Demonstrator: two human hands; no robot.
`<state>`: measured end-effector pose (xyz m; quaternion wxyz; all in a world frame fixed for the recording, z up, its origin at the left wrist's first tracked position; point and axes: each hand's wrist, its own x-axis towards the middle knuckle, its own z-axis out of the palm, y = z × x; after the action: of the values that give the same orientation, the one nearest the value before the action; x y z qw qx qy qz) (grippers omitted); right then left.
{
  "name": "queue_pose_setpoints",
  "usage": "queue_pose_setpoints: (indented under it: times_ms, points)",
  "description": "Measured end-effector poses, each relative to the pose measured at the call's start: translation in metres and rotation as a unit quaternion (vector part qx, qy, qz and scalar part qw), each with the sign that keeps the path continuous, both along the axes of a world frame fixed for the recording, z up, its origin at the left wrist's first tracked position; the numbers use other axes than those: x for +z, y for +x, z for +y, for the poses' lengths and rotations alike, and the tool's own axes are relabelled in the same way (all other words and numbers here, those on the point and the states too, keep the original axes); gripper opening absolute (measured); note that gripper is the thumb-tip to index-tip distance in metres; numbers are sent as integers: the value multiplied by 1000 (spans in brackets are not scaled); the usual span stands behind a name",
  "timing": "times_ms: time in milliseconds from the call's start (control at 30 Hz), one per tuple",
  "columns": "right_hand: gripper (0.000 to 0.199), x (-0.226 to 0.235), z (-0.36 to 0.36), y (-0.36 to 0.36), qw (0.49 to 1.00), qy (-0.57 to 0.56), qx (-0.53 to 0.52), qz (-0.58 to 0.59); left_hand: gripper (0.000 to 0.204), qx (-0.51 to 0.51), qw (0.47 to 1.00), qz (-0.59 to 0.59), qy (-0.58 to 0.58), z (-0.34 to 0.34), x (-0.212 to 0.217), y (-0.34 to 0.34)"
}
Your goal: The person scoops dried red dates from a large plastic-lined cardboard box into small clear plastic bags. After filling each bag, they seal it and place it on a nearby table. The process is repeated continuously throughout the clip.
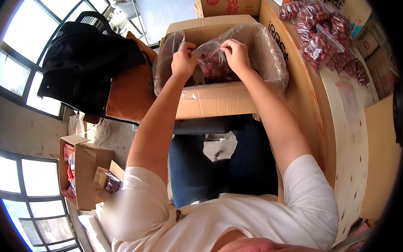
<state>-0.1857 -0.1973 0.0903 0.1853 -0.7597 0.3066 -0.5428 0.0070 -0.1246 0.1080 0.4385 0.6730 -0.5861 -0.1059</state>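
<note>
My left hand pinches the left side of the top edge of a clear plastic bag. My right hand has the right side of that edge between thumb and fingers. Dark red fruits that look like red dates fill the bag's lower part. It sits inside a large cardboard box lined with a clear plastic sheet. More of the same fruit shows low in the box, partly hidden behind the bag and my hands. Whether the bag's mouth is sealed is too small to make out.
Several filled bags of the same fruit are heaped on the wooden surface at the right. A black garment and a brown cushion lie left of the box. Lower left stands a carton of packets; another carton is behind.
</note>
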Motion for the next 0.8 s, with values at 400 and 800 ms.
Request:
queue_pose_setpoints:
  times_ms: [400, 800]
  points:
    - [7, -48, -6, 26, 985, 165, 38, 21, 26, 131, 974, -60, 173, 7, -63, 15]
    - [7, -50, 4, 31, 994, 58, 95, 4, 30, 30, 987, -154, -38, 24, -66, -6]
